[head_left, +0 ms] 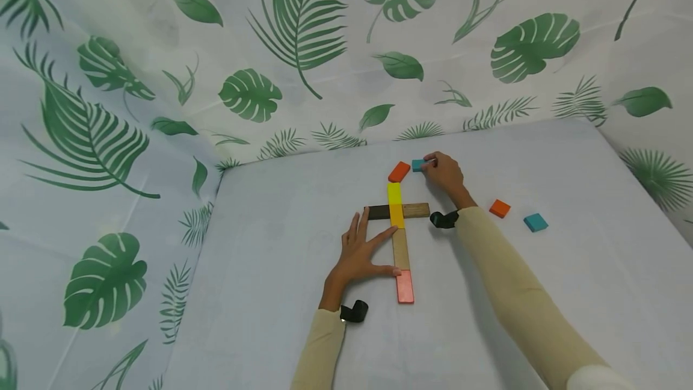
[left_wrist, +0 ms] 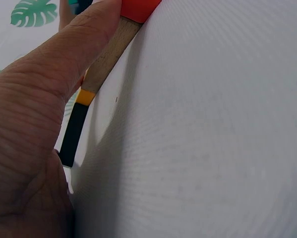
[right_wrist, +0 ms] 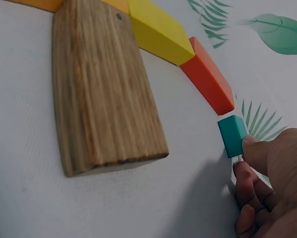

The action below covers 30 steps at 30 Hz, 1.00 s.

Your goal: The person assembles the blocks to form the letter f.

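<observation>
My right hand [head_left: 445,174] pinches a teal block [right_wrist: 231,135] between thumb and fingers, close to the upper end of an orange-red block [head_left: 399,171] that slants up from a yellow block [head_left: 394,193]. Below the yellow one, an amber block [head_left: 397,216], a tan wooden block [head_left: 400,250] and a pink-red block [head_left: 405,287] form a column. A dark block [head_left: 378,212] and a brown wooden block [head_left: 417,210] flank the amber one as a crossbar. My left hand [head_left: 357,257] lies with spread fingers along the left side, fingertips at the dark, tan and pink-red blocks.
To the right of my right forearm lie a loose orange block [head_left: 500,208] and a loose teal block [head_left: 536,222]. The white-covered table [head_left: 271,269] meets leaf-printed cloth [head_left: 325,107] at the back and sides. Both wrists wear black cameras.
</observation>
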{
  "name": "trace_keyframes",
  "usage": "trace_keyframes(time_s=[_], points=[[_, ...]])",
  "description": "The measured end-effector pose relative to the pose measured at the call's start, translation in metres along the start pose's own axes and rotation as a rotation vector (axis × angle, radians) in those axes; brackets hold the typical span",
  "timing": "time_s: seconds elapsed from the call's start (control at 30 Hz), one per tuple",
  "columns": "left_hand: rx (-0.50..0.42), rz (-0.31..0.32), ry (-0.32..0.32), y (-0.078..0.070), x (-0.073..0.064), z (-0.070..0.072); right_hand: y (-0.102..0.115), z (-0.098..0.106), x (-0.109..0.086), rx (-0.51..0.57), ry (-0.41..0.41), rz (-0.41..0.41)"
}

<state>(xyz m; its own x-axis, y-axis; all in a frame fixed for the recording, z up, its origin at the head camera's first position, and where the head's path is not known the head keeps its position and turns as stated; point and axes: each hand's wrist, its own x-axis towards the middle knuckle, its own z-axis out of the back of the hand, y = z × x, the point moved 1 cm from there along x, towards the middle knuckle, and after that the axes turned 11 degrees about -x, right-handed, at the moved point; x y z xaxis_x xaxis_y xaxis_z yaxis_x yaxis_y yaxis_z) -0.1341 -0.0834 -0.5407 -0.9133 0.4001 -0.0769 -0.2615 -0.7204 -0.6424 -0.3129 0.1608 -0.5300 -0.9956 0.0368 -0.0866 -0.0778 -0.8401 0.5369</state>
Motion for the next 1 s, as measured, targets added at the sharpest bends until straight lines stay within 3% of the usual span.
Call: trace_keyframes(time_s=[0.17,1.0], points=[[0.019,0.010,-0.002,-0.0001,0.0001,-0.0010,0.0036,0.0008,0.0013,-0.008,0.013,-0.051],[-0.001,-0.007,-0.012,0.0045,0.0010,-0.0038,0.0089,-0.0022,0.0066,-0.060,0.049,-0.087]])
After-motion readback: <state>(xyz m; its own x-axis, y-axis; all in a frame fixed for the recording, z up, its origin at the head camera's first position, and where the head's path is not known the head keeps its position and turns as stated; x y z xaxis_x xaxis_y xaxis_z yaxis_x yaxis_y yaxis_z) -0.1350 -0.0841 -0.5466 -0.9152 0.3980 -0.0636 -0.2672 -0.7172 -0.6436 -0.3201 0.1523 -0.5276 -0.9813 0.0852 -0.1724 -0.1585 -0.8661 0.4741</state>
